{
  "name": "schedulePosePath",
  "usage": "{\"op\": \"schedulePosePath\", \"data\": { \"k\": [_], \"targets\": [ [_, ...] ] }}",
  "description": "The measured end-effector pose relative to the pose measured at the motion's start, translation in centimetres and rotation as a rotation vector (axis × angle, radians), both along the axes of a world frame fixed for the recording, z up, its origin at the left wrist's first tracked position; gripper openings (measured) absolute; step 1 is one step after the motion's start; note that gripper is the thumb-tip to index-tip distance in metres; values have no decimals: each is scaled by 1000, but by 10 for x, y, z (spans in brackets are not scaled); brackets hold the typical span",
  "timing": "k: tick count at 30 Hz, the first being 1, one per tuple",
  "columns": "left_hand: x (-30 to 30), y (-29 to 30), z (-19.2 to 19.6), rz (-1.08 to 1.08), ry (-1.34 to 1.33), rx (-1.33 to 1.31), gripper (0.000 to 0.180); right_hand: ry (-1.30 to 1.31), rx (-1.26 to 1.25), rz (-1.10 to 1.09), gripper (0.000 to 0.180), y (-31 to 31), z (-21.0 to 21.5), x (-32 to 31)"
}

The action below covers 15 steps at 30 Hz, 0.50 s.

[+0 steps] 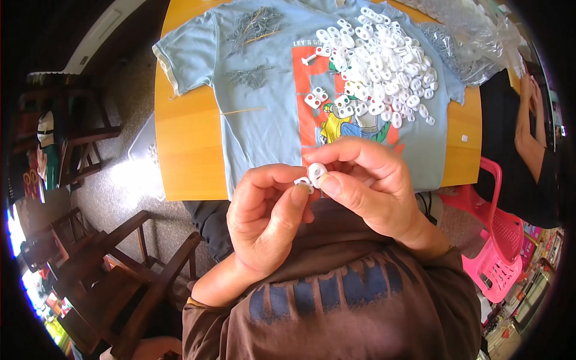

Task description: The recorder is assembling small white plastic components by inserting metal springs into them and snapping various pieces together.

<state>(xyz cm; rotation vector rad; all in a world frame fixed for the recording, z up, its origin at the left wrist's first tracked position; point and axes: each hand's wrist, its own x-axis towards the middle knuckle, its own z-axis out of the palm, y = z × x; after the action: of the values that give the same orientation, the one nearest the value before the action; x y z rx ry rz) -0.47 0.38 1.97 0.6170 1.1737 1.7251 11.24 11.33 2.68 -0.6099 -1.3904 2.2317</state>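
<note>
Over the table's near edge, my hands meet with a small white plastic piece in each. My left hand [267, 219] pinches a white piece with holes [304, 182] between thumb and fingers. A rounded white piece with a hole [317, 173] sits between the thumb and forefinger of my right hand [366, 186]. The two pieces touch or nearly touch; my fingertips partly cover both. Beyond my hands, a large heap of similar white pieces [390, 66] lies on a light blue T-shirt [258, 141] spread over the table. A few [315, 97] lie apart from the heap.
Two piles of small grey metal parts, like springs [252, 27], lie on the shirt near a thin wooden stick [243, 111]. More fill a clear plastic bag [492, 42] at far right. One white piece [464, 138] rests on the wooden table [186, 144]. A person [531, 120] sits right, near a pink chair [498, 240].
</note>
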Motion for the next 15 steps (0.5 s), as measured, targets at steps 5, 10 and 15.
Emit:
{"op": "schedulePosePath", "data": {
  "k": [5,10,15],
  "targets": [
    [-1,-1,-4,-6,30,4,14,-70,210,34,22,1,-1,5],
    [1,-1,-4,7,9,-17,14,-78,214,20,22,1,0,5],
    [0,-2,-5,27,-10,-41,14,-139,567,-106,20,7,-6,1]
  ]
}}
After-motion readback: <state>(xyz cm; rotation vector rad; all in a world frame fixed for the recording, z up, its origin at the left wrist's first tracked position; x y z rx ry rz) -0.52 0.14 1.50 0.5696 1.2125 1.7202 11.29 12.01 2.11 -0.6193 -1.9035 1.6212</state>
